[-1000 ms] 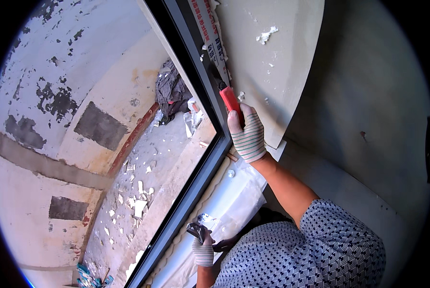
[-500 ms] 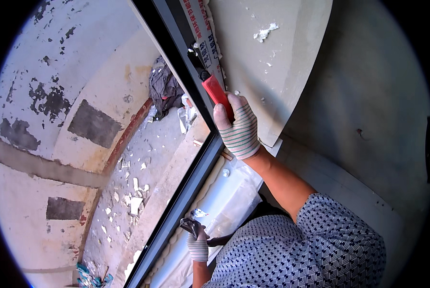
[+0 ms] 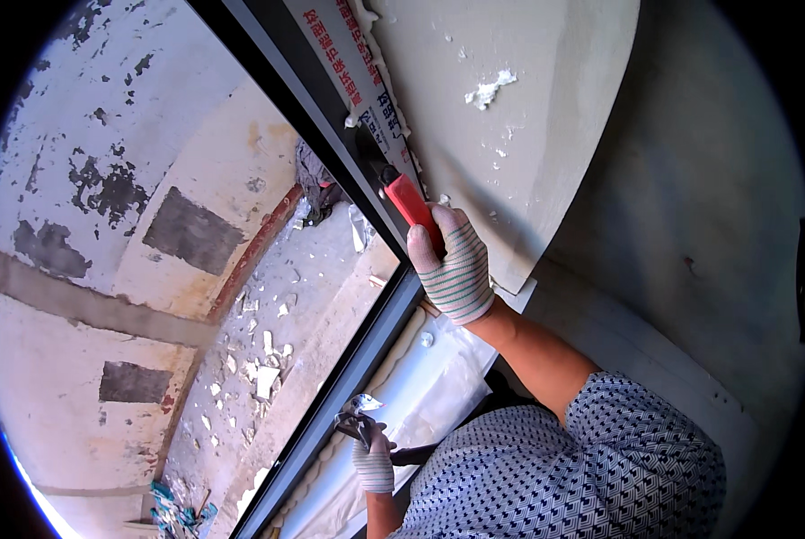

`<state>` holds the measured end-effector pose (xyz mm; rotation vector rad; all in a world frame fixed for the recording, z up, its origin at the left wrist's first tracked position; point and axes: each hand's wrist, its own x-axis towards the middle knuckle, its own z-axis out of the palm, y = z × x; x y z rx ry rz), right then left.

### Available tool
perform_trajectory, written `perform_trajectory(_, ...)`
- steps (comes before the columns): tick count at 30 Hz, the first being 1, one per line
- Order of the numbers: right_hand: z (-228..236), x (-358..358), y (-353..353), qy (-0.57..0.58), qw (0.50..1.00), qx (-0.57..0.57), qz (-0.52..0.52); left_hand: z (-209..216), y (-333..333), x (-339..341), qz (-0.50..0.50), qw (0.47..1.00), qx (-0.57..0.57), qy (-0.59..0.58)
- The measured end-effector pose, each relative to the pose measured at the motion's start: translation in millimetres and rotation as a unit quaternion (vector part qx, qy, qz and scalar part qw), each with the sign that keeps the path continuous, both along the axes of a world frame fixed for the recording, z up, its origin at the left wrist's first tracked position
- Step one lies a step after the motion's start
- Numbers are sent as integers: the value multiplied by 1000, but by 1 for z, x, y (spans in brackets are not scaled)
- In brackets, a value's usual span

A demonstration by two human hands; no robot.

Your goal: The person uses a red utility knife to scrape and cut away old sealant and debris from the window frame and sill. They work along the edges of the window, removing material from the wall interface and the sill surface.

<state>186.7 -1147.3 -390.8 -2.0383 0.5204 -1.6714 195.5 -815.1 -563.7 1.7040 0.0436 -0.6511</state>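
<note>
My right hand [image 3: 456, 265], in a striped knit glove, is wrapped around the red handle of a scraper [image 3: 411, 208]. Its dark blade points up and away, lying against the dark window frame [image 3: 305, 90] beside a printed protective tape strip [image 3: 353, 67]. Lower down, my left hand [image 3: 373, 460], gloved as well, is closed on a crumpled piece of dark, shiny film [image 3: 356, 422] over the sill. The fingers partly hide that piece.
Pale foam runs along the tape and the sill edge. White crumbs [image 3: 490, 90] stick to the grey wall panel [image 3: 519, 171]. Clear plastic sheeting [image 3: 420, 395] covers the sill. Beyond the glass are a floor with rubble [image 3: 266, 382] and a peeling wall [image 3: 61, 328].
The view has shifted and tilted slightly, so the frame and my right hand appear lower. The scraper stays against the frame. Above my left hand, the shiny film has turned a little.
</note>
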Motion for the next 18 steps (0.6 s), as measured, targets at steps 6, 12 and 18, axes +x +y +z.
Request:
perform_trajectory(6, 14, 3, -5, -6, 999, -50, 7, 30, -7, 0, 21, 998, -48, -31)
perform_trajectory(12, 29, 7, -11, -35, 999, -18, 6, 40, -9, 2, 26, 995, -77, -55)
perform_trajectory(18, -7, -3, -10, -57, 985, 141, 81, 60, -20, -1, 49, 987, -115, -96)
